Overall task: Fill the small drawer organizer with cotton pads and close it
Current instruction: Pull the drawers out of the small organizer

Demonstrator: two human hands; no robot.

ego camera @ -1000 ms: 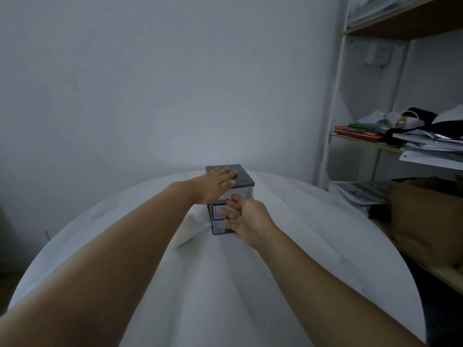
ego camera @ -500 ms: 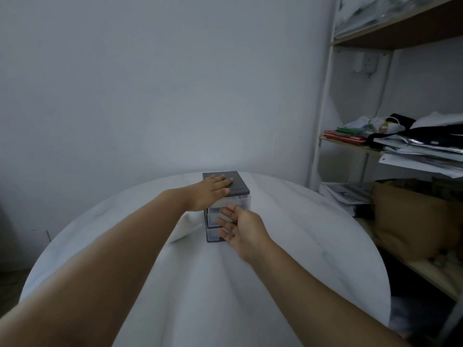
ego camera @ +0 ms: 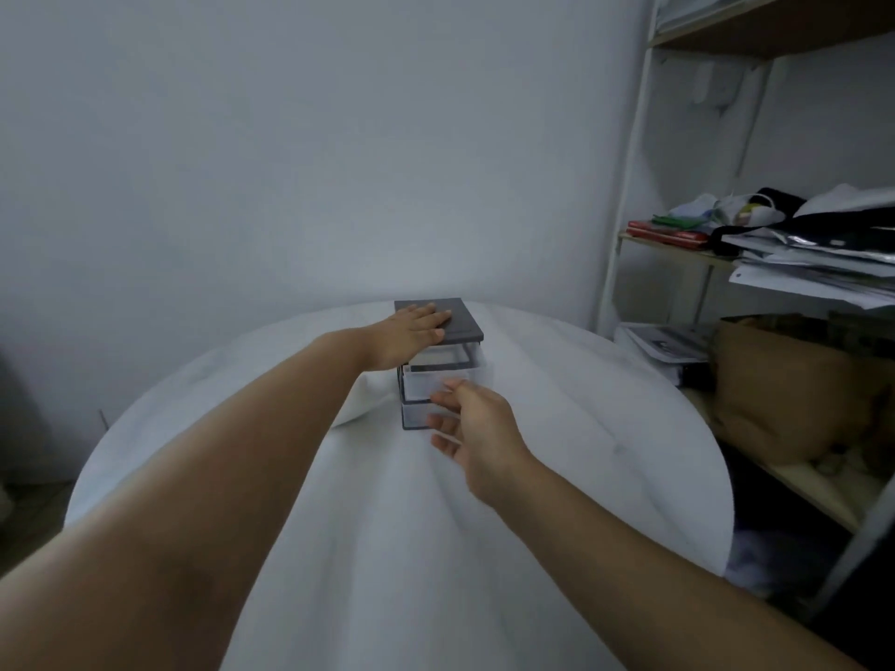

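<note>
Drawer organizer (ego camera: 466, 323) sits toward the far side of the round white table (ego camera: 605, 428), a dark lid over clear drawers. I see the left hand (ego camera: 409, 334) lying flat on the lid, fingers straight. The right hand (ego camera: 477, 426) hangs just before the drawer fronts, fingers loose and apart, gripping nothing; blur hides any contact. A white sheet (ego camera: 368, 399) lies beside the organizer's left. Shelves (ego camera: 624, 186) with papers (ego camera: 813, 268) and a brown bag (ego camera: 784, 389) stand right.
</note>
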